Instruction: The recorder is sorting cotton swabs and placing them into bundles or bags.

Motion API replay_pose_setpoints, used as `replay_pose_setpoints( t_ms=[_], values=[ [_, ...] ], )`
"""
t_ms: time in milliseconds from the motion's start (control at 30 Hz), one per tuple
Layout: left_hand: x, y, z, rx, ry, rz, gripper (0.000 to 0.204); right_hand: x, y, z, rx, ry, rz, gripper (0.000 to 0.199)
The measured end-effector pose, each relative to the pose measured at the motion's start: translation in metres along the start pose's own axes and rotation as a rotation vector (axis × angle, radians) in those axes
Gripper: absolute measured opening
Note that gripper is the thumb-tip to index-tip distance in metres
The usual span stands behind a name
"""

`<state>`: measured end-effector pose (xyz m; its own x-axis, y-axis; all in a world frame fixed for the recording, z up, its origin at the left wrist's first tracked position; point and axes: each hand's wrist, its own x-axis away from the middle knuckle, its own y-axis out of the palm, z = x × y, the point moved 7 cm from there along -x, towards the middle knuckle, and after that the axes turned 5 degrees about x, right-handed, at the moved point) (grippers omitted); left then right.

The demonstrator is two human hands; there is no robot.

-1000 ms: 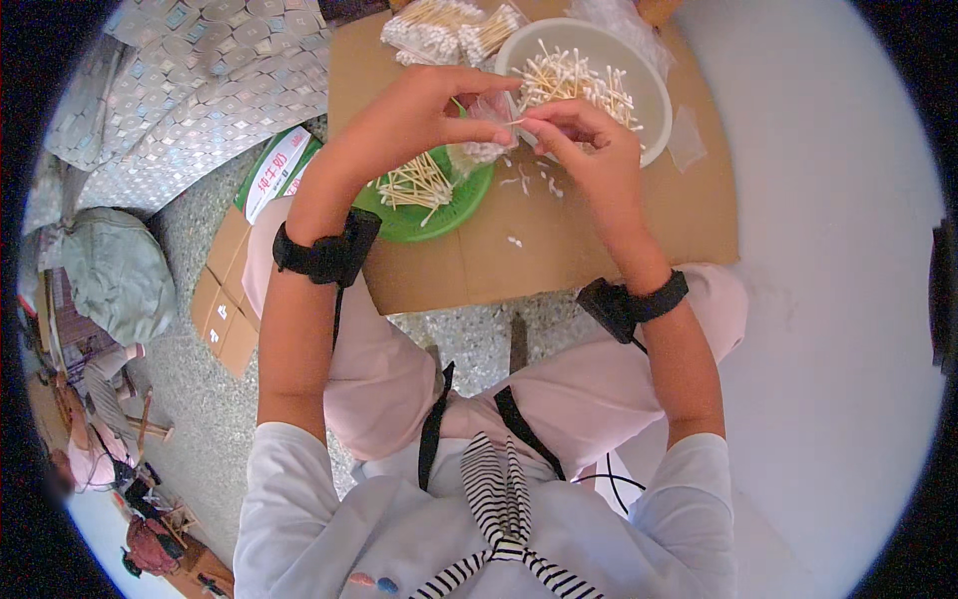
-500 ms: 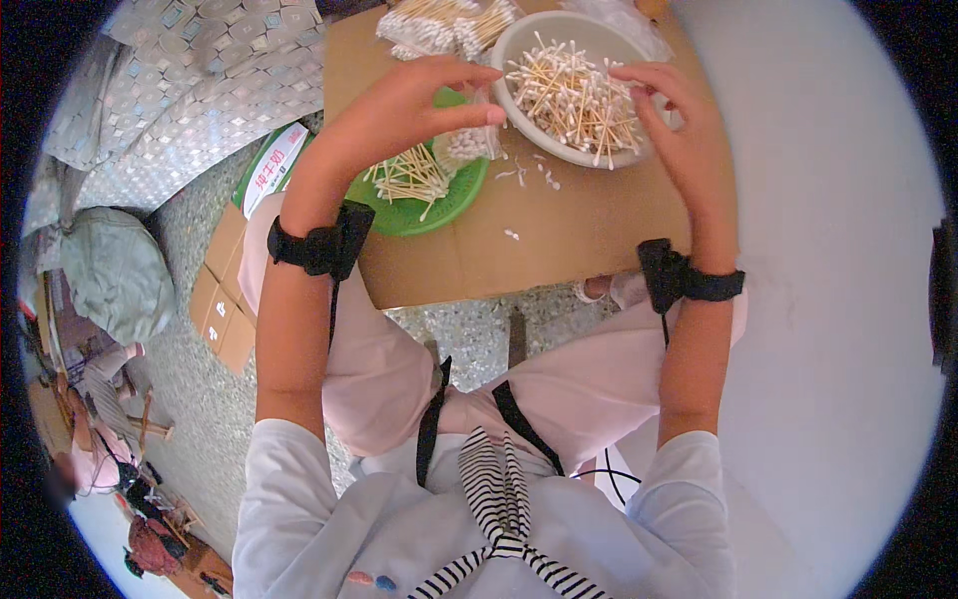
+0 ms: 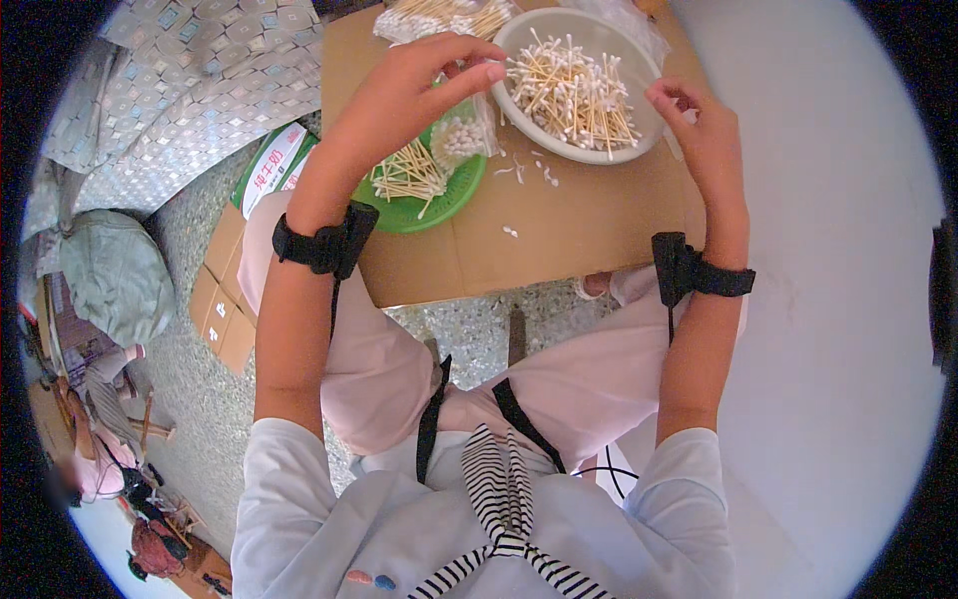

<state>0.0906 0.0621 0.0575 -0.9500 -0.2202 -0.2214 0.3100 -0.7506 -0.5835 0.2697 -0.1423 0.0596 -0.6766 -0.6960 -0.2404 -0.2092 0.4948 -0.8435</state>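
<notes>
Left hand (image 3: pixel 404 95) raised above the cardboard sheet (image 3: pixel 579 225), fingers stretched toward the white bowl (image 3: pixel 609 152), thumb and forefinger tips close together near the bowl's left rim; whether a swab sits between them, cannot tell. Just under those fingertips, a small clear bag of cotton swabs (image 3: pixel 461 138), white tips showing, leaning at the edge of the green plate (image 3: pixel 439 205). Below the palm, on that plate, a loose bundle of wooden-stick swabs (image 3: pixel 407 178).

Right hand (image 3: pixel 704 140) at the bowl's right rim, fingers curled in narrowly, thumb near forefinger, nothing clearly pinched. Directly left of these fingers, the bowl heaped with cotton swabs (image 3: pixel 574 90), sticks crossing every way. Between the two hands, nothing but the bowl and its pile.

Nearer the body from the fingertips, a few stray white bits (image 3: pixel 529 172) scattered on the cardboard between plate and bowl. Beyond the left fingers, at the far edge, more clear packs of swabs (image 3: pixel 439 15); beyond the bowl, crumpled clear plastic (image 3: pixel 639 20).

Black bands on both wrists: left (image 3: pixel 324 245), right (image 3: pixel 694 275). Further out, left of the left forearm, a green-and-white carton (image 3: pixel 274 165) on flat brown boxes (image 3: pixel 225 299), a patterned silver cloth (image 3: pixel 190 90), a grey-green bag (image 3: pixel 115 275) on the speckled floor.
</notes>
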Motion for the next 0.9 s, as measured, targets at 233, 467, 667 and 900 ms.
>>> replay_pose_setpoints(
  t_ms=[233, 467, 667, 900],
  values=[
    [-0.003, 0.007, 0.012, 0.069, 0.01, 0.111, 0.033, 0.0, 0.011, -0.016, -0.302, -0.011, 0.023, 0.027],
    [-0.002, 0.017, 0.032, 0.171, 0.057, 0.121, 0.024, 0.01, 0.041, -0.056, -0.532, -0.086, -0.108, 0.021],
    [-0.001, 0.015, 0.021, 0.146, -0.046, 0.118, 0.024, 0.014, 0.038, -0.071, -0.43, -0.143, -0.118, 0.017],
    [-0.001, 0.023, 0.027, 0.268, 0.01, 0.151, 0.022, 0.012, 0.034, -0.049, -0.75, -0.033, 0.008, 0.015]
  ],
)
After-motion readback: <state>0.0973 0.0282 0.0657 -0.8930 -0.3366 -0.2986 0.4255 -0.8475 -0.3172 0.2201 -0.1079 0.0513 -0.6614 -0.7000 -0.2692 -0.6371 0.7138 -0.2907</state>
